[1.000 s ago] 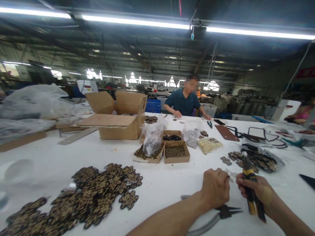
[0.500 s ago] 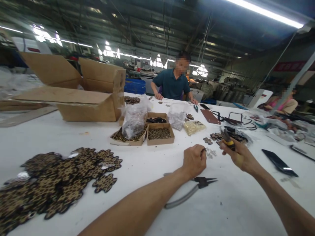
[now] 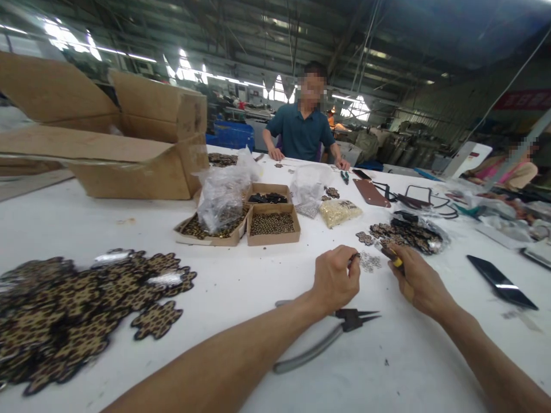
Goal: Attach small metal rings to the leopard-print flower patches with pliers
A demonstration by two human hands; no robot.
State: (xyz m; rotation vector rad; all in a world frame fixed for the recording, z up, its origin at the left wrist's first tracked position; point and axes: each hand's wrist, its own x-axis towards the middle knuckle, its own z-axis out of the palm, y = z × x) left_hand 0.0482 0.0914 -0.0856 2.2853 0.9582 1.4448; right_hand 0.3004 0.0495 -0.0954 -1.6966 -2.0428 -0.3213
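Observation:
My left hand (image 3: 337, 276) is closed in a pinch above the white table, with a small dark bit showing at the fingertips, too small to name. My right hand (image 3: 415, 279) is wrapped round yellow-and-black pliers (image 3: 395, 260), whose jaws point up and left toward my left hand. Between the two hands lies a scatter of small silver rings (image 3: 370, 262). Under my left wrist rests a second pair of pliers (image 3: 353, 319) with grey handles and thin pointed jaws. Leopard-print flower pieces (image 3: 81, 304) are heaped on the left, one flower (image 3: 157, 319) lying apart.
Small boxes hold brass-coloured studs (image 3: 272, 224) and black pieces (image 3: 269, 198). A large open carton (image 3: 138, 172) stands back left. A bag of gold bits (image 3: 340, 213), more leopard pieces (image 3: 407, 234) and a phone (image 3: 501, 282) lie right. Across the table stands a person (image 3: 301, 132).
The pliers in my right hand have tipped lower, toward my left hand and the silver rings. My left hand keeps its pinch. The view has shifted slightly.

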